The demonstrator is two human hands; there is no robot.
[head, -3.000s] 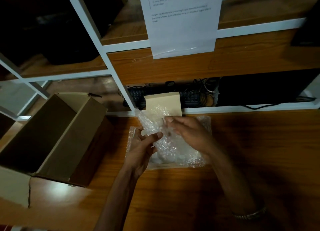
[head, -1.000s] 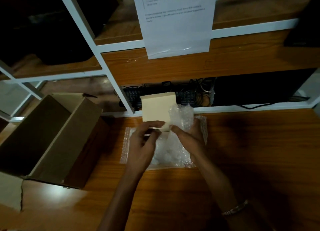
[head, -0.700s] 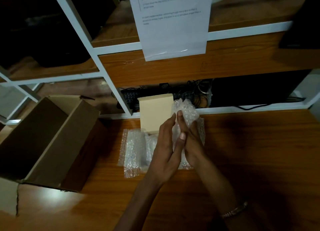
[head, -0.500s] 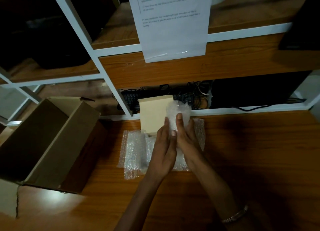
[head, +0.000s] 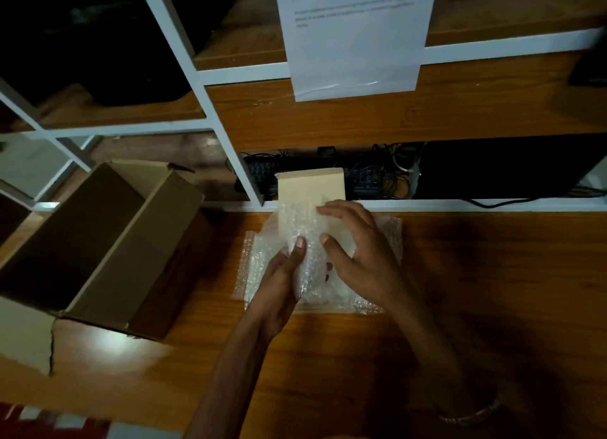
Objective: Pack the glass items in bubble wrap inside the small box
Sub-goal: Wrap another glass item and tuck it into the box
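A bundle of clear bubble wrap (head: 303,241) stands over the small pale box (head: 310,184), whose lid flap stands upright at the back edge of the wooden table. My left hand (head: 279,284) grips the bundle from the left and below, thumb pressed on its front. My right hand (head: 354,251) curls around the bundle's right side, fingers spread over the wrap and the box. More bubble wrap (head: 253,264) spreads flat under and around the box. Whatever glass is inside the bundle is hidden by the wrap.
A large open brown cardboard box (head: 108,241) sits on the table at the left. White shelf frame (head: 226,162) rises behind, with a black keyboard and cables (head: 371,175) under the lowest shelf. A printed paper sheet (head: 354,34) hangs from the shelf above.
The bundle has come down from an upright hold above the box to lie lower, over the box. My right hand has shifted from behind it to its right side; my left hand now holds from below.
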